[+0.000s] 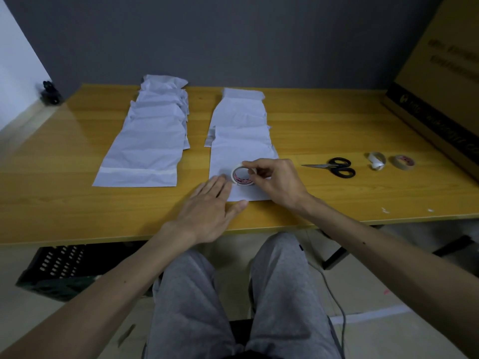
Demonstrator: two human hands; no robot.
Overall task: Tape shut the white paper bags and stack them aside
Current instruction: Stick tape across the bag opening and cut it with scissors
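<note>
Tape roll (242, 175), pinched by the right hand (276, 181), should unwind low across the bag (241, 149) (left hand (207, 206) flat, fingers together, pinning it) to avoid wrinkles.

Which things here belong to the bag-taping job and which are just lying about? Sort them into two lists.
Job: tape roll pinched in the right hand; left hand flat on the front bag; taped bags; scissors, probably.
Lying about: spare tape roll; white tape remnant; cardboard box; black crate.
</note>
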